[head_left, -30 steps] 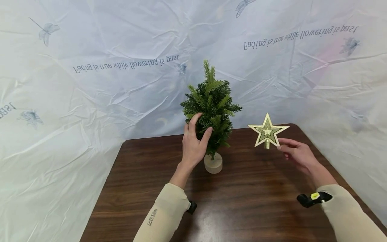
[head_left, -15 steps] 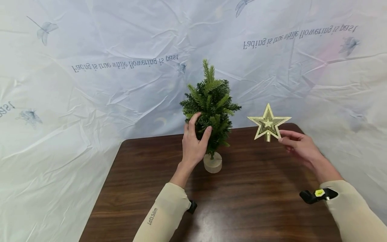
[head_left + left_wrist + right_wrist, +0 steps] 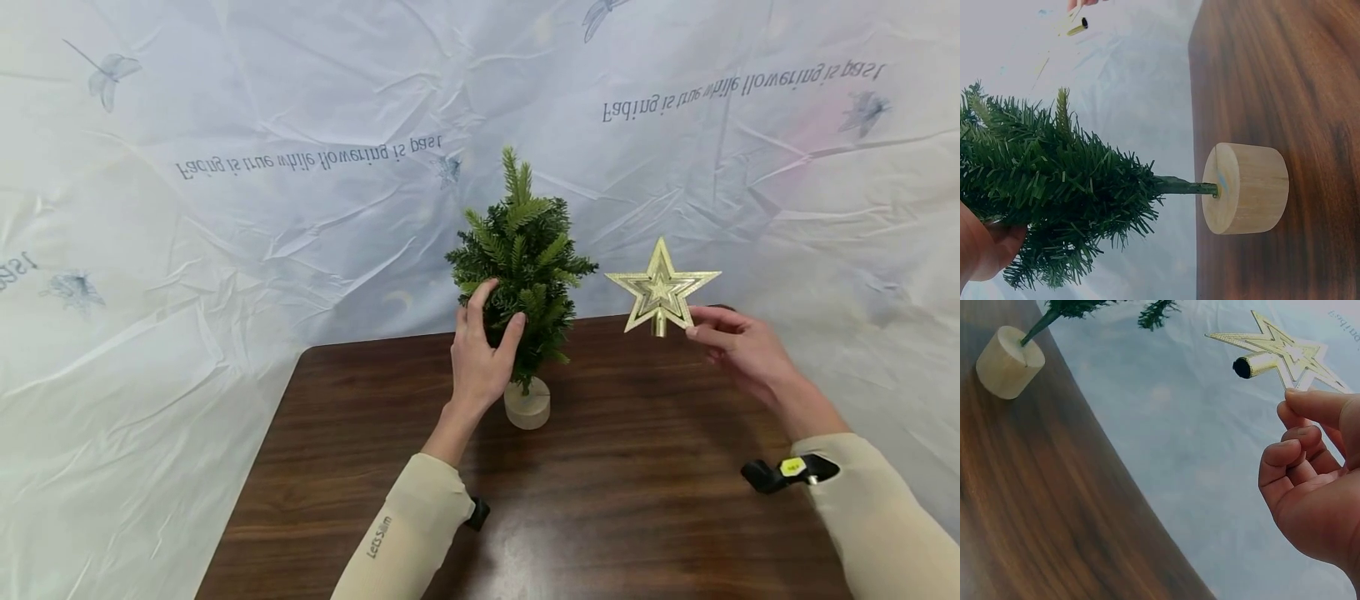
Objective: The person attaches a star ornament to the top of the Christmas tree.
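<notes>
A small artificial Christmas tree [image 3: 536,242] stands upright on the table, its trunk set in a round pale wooden base [image 3: 1257,189]. My left hand [image 3: 480,358] grips the tree's near left side, fingers curled into the dark green needles, which hide some of the fingertips. To the right of the tree, my right hand [image 3: 742,343] pinches the lower right point of a gold star tree topper [image 3: 658,287] between thumb and fingers. The star is upright and apart from the tree, lower than its tip. In the right wrist view, the topper's hollow tube [image 3: 1252,365] shows a dark opening.
The dark brown wooden table [image 3: 337,467] has rounded far corners. Behind it hangs a creased white sheet [image 3: 315,83] printed with flowers and upside-down lettering. Black straps with small devices [image 3: 791,472] sit on the cream sleeves [image 3: 408,529].
My right hand has raised the star topper, which ends slightly nearer the tree. My left hand and the tree have stayed in place.
</notes>
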Tool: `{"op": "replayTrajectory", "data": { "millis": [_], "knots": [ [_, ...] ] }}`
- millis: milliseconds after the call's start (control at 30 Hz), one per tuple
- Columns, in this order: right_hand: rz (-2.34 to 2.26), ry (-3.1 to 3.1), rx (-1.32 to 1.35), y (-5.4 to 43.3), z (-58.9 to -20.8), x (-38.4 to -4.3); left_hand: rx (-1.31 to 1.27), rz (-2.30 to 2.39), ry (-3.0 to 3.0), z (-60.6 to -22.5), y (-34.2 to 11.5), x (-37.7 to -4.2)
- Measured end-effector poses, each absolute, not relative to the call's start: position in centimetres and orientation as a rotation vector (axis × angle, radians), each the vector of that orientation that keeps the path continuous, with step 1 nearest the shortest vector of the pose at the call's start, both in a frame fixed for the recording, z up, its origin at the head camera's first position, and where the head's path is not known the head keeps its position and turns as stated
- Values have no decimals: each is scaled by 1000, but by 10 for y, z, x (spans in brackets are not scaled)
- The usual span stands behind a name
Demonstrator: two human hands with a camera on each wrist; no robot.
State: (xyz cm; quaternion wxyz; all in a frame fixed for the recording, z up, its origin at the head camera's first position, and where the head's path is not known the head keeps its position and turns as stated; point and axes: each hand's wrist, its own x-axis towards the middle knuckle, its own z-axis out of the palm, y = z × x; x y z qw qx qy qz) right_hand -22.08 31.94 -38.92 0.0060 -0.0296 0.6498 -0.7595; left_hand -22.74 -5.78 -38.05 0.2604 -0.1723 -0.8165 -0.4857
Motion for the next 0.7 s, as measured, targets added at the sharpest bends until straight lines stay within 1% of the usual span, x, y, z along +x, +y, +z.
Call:
{"op": "replayTrajectory", "data": {
  "millis": [200, 700],
  "knots": [
    [-2463, 1920, -185, 313, -372, -227, -463, -1314, -2211, -380, -58, -227],
    [-2580, 1862, -392, 294, -323, -240, -494, -1315, -2179, -386, -59, -233]
  ]
}}
